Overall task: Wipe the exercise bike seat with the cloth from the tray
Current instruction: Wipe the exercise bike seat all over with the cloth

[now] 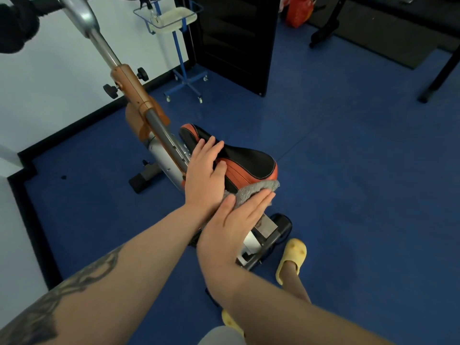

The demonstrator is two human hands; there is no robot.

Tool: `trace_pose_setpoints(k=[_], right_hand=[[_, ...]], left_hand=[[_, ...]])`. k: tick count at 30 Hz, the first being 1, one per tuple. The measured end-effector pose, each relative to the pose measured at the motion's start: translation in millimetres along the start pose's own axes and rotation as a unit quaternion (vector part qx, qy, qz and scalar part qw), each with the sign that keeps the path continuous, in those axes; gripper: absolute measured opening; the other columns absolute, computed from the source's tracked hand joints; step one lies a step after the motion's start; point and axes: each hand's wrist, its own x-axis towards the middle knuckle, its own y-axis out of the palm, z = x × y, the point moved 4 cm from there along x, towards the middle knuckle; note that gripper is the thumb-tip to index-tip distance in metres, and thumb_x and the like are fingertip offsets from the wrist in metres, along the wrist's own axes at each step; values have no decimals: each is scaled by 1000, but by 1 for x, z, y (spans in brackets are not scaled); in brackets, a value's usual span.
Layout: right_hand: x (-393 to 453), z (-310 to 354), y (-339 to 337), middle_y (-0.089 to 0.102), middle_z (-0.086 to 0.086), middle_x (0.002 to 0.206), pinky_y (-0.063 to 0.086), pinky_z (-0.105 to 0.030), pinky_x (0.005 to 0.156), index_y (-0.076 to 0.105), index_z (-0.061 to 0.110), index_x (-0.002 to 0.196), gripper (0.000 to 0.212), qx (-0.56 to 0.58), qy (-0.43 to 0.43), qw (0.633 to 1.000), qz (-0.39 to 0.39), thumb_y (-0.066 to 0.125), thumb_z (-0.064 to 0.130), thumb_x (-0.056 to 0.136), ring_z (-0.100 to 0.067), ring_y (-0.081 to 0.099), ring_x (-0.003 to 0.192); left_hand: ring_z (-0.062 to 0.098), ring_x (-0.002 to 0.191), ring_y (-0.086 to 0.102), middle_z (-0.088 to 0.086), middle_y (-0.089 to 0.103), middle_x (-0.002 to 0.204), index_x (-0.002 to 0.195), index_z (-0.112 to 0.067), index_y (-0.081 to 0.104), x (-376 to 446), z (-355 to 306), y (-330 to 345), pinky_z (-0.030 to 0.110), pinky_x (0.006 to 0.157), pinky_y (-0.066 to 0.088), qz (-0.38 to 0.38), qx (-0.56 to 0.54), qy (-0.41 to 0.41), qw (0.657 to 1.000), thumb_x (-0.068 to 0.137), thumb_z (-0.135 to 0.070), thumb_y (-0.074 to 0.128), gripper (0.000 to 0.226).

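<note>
The exercise bike seat [249, 163] is black on top with orange sides and sits at the middle of the view. My left hand [205, 173] lies flat on the seat's near left side, fingers together, holding nothing. A grey fluffy cloth [254, 191] is draped over the seat's rear edge. My right hand [239, 217] presses flat on the cloth from behind, fingers straight, and hides its lower part. The tray [171, 19] on a blue wheeled stand is far off at the top, by the white wall.
The bike's orange and silver frame post [134, 93] rises to the upper left. Its base [263, 242] sits on the blue floor beside my yellow slipper [291, 260]. A black cabinet [236, 41] stands behind, and black table legs [438, 78] are at the right.
</note>
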Motion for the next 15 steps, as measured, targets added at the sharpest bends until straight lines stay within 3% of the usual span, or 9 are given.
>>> trace_pose_setpoints(k=[4,8,11,13,15], right_hand=[[72,10,-10,6,-9,161,2,-29,119,6,4,151,60,-12,25,998,-62,33,25,102,-20,2,148],[99,12,-17,11,-4,161,4,-33,120,12,8,151,55,-41,5,998,-37,29,26,103,-17,3,148],[52,7,-9,2,-4,162,-1,-23,118,3,9,152,62,-20,5,999,-38,35,25,101,-13,-1,147],[10,2,-3,-5,2,161,-1,-13,112,-5,16,151,67,5,15,1000,-16,35,30,99,-2,-3,144],[-4,-1,1,-10,5,161,2,-11,110,-11,20,150,70,42,42,998,9,35,32,99,2,-2,142]], left_hand=[[7,142,14,-5,34,150,135,-20,47,1,1,2,36,117,14,-1,9,-1,1000,93,-14,43,43],[7,142,15,-6,35,150,134,-21,48,0,0,1,33,116,14,-12,15,2,1000,92,-15,43,43],[7,142,16,-5,35,149,134,-20,48,0,-1,1,35,116,16,-7,16,3,1000,92,-15,42,42],[7,142,16,-5,35,150,134,-20,48,1,-1,0,38,116,17,-3,22,0,1000,93,-14,42,42],[8,142,15,-4,35,150,135,-19,47,1,0,1,40,117,17,1,24,-2,1000,93,-14,43,42]])
